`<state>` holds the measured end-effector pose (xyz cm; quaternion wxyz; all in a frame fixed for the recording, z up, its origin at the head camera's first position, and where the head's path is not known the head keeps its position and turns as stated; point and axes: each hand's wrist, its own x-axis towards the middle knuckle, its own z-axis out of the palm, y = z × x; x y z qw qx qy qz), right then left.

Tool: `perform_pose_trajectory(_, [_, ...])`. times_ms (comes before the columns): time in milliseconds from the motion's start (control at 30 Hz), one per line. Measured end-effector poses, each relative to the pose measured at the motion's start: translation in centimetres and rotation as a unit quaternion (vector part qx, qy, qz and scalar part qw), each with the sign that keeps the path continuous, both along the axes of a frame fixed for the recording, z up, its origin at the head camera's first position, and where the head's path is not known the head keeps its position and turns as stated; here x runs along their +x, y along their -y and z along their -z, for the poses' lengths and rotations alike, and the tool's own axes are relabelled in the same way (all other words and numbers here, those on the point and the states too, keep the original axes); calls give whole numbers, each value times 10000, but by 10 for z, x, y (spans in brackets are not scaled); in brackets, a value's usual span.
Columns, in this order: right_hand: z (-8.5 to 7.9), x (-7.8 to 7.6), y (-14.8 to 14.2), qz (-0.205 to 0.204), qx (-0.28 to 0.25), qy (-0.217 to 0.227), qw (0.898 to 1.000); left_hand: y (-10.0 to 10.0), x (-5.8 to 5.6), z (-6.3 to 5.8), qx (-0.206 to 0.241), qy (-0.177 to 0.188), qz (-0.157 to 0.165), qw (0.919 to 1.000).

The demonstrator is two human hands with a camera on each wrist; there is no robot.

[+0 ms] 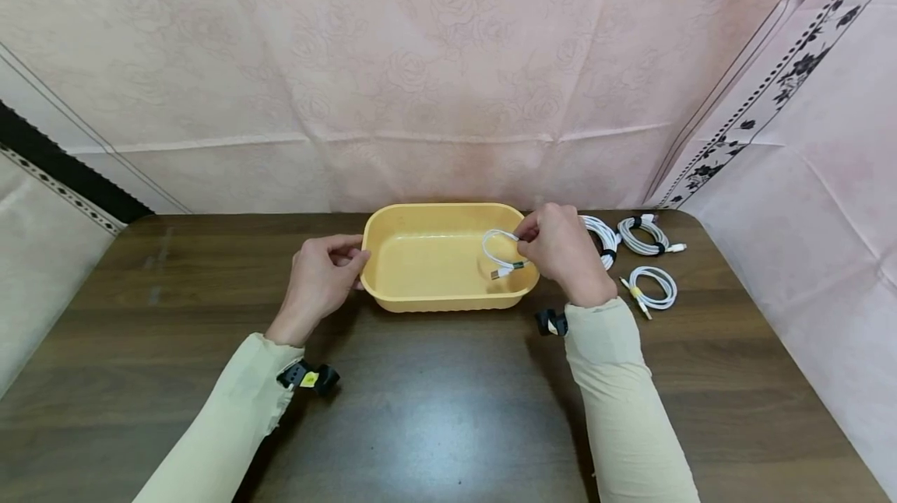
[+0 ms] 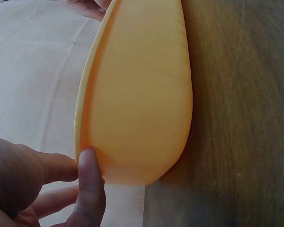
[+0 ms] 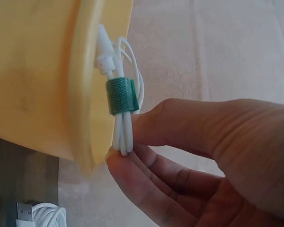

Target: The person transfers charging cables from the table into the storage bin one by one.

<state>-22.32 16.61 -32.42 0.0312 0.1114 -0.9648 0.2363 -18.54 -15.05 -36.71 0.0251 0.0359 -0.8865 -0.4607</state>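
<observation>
A yellow plastic basin [image 1: 420,258] stands on the table. My left hand [image 1: 318,281] pinches its left rim between thumb and fingers; the left wrist view shows the thumb [image 2: 91,172] against the outer wall. Over the right end of the basin, my right hand [image 1: 566,252] pinches a coiled white USB cable [image 3: 123,132]. A green strap [image 3: 120,96] binds that coil. In the head view, the cable's loop and USB plug [image 1: 501,273] hang inside the rim, above the basin floor.
Right of the basin lie three more coiled white cables: one partly behind my right hand [image 1: 604,237], one with black ties [image 1: 643,237], one with a yellow tie [image 1: 655,300]. The brown wooden table [image 1: 434,409] meets pale patterned cloth [image 1: 420,82] at the back.
</observation>
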Motion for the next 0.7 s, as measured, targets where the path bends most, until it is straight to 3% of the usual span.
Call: perform_pose_trajectory(700, [4,1,9,-207,271,67,9994,0,0,0,49,-13,38,10000])
